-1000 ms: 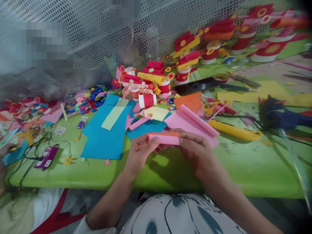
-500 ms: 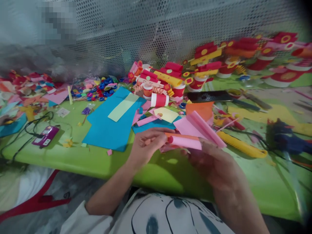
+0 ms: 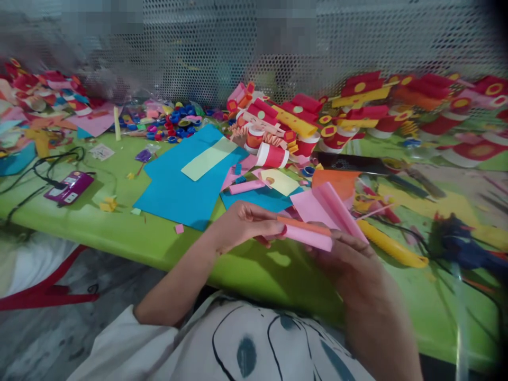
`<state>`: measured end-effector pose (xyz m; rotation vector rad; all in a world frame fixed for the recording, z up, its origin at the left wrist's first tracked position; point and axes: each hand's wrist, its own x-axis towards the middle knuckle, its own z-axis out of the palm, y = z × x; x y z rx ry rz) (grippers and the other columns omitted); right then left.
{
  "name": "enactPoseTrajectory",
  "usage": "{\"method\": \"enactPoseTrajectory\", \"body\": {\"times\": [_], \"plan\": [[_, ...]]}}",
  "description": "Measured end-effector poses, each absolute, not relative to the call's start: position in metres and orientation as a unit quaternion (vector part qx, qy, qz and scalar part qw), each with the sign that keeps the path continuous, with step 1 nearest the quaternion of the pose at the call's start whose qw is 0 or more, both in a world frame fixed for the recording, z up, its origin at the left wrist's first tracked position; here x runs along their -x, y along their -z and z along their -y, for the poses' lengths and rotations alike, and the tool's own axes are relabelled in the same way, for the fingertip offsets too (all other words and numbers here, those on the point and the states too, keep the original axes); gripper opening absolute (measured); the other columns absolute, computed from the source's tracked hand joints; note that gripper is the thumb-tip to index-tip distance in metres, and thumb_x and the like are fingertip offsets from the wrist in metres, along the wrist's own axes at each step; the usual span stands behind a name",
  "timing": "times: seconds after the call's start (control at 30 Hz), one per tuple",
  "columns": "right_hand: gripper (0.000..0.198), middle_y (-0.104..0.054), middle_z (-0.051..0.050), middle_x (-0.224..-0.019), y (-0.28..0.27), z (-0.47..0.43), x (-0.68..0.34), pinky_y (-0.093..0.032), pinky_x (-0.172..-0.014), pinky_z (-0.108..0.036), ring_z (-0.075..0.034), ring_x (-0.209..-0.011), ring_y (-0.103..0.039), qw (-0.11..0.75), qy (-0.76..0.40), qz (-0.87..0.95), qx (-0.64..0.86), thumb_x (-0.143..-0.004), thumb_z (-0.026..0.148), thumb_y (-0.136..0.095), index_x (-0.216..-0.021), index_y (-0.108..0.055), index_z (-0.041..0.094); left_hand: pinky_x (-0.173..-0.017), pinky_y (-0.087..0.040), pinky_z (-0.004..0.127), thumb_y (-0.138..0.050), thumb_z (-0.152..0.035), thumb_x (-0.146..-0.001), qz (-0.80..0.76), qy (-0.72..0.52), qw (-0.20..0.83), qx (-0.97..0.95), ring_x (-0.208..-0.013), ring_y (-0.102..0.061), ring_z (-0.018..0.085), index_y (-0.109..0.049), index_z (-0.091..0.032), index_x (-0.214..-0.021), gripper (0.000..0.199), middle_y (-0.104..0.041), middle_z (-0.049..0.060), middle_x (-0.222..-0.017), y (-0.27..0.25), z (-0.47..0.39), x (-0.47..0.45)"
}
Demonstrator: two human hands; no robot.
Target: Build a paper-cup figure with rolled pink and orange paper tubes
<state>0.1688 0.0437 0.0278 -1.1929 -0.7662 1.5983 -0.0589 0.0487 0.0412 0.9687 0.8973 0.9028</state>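
Above the table's near edge, a pink and orange paper roll (image 3: 308, 237) is held between both hands. My left hand (image 3: 248, 225) pinches its left end with thumb and fingers, over a small red spot. My right hand (image 3: 353, 264) grips the right end, with some fingers hidden behind the roll. Just beyond lies a pink sheet with a rolled edge (image 3: 331, 211), beside an orange sheet (image 3: 337, 182). Farther back, a red and white paper cup (image 3: 272, 155) lies on its side. Blue sheets (image 3: 178, 185) with a pale green strip (image 3: 208, 159) spread to the left.
Finished-looking red and yellow paper-cup models (image 3: 301, 119) stand along the back by a perforated metal panel (image 3: 206, 47). At right are a yellow-handled cutter (image 3: 392, 244) and a dark blue glue gun-like item (image 3: 464, 238). A purple power strip (image 3: 69, 189) with black cables sits left.
The view has shifted slightly, so the table items appear moved. Both hands keep hold of the roll, and my left thumb now covers more of the red spot.
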Motion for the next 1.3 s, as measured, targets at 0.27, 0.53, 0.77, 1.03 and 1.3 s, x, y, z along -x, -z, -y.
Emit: {"method": "enactPoseTrajectory", "body": {"times": [0.27, 0.53, 0.77, 1.03, 1.3], "plan": [[0.015, -0.075, -0.003, -0.107, -0.023, -0.043, -0.172, -0.057, -0.077, -0.025, -0.018, -0.088, -0.070, 0.484, -0.647, 0.343, 0.479, -0.059, 0.030, -0.091, -0.070, -0.082, 0.027, -0.066, -0.062, 0.028, -0.088, -0.035, -0.070, -0.419, -0.392, 0.697, -0.430, -0.076, -0.074, 0.019, -0.083, -0.014, -0.093, 0.031, -0.080, 0.011, -0.085, -0.043, -0.049, 0.061], [0.014, -0.071, -0.002, -0.107, -0.029, -0.044, -0.179, -0.055, -0.082, -0.031, -0.020, -0.096, -0.066, 0.442, -0.632, 0.423, 0.475, -0.062, 0.034, -0.091, -0.071, -0.081, 0.029, -0.058, -0.061, 0.026, -0.087, -0.034, -0.071, -0.419, -0.392, 0.715, -0.399, -0.071, -0.074, 0.020, -0.083, -0.016, -0.091, 0.027, -0.079, 0.010, -0.080, -0.036, -0.052, 0.062], [0.010, -0.069, -0.002, -0.099, -0.031, -0.045, -0.178, -0.050, -0.080, -0.028, -0.018, -0.092, -0.062, 0.464, -0.590, 0.471, 0.463, -0.070, 0.031, -0.085, -0.065, -0.078, 0.028, -0.064, -0.059, 0.026, -0.083, -0.036, -0.076, -0.454, -0.368, 0.657, -0.476, -0.070, -0.072, 0.017, -0.083, -0.015, -0.093, 0.027, -0.079, 0.010, -0.080, -0.037, -0.052, 0.056], [0.009, -0.069, -0.002, -0.096, -0.032, -0.045, -0.175, -0.049, -0.073, -0.028, -0.016, -0.083, -0.060, 0.464, -0.595, 0.455, 0.474, -0.069, 0.033, -0.084, -0.070, -0.079, 0.026, -0.063, -0.057, 0.023, -0.082, -0.030, -0.076, -0.450, -0.403, 0.653, -0.457, -0.068, -0.071, 0.015, -0.082, -0.015, -0.087, 0.019, -0.078, 0.008, -0.075, -0.035, -0.052, 0.052], [0.019, -0.073, -0.002, -0.112, -0.032, -0.045, -0.172, -0.056, -0.085, -0.033, -0.020, -0.100, -0.067, 0.538, -0.601, 0.405, 0.431, -0.080, 0.045, -0.080, -0.093, -0.079, 0.031, -0.059, -0.058, 0.026, -0.084, -0.037, -0.071, -0.447, -0.454, 0.687, -0.349, -0.066, -0.073, 0.019, -0.080, -0.013, -0.085, 0.028, -0.078, 0.010, -0.072, -0.038, -0.052, 0.052]]}}
